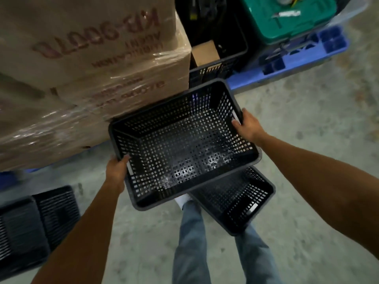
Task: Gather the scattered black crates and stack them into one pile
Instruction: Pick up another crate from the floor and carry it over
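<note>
The wrapped cartons [86, 78] are filling the upper left, with the blue pallet [297, 64] and a green bin [291, 19] lying beyond them on the concrete floor [317, 150]; these are crowding the space where the held crate [180, 144] is hanging, its far corner sitting just beside the cartons, so a swing that way is likely to be catching the film wrap or knocking the rim. The held crate is facing mouth up, tilted slightly, and its long axis is running from lower left to upper right, between the two hands. Below it, near the feet, the floor crate [238, 199] is lying mouth up with its long axis running the other diagonal, upper left to lower right, so the two are sitting crossed; lowering without turning first is probably going to leave the upper one perched askew on the rim instead of nesting. More black crates [34, 224] are standing at the lower left, blurred, and whether they are already one pile I cannot tell. The left hand [117, 169] is gripping the crate's near-left end at its handle slot, fingers curled over the rim, and the right hand [246, 124] is gripping the far-right end likewise; a slack grip on either end is likely to be tipping it.
</note>
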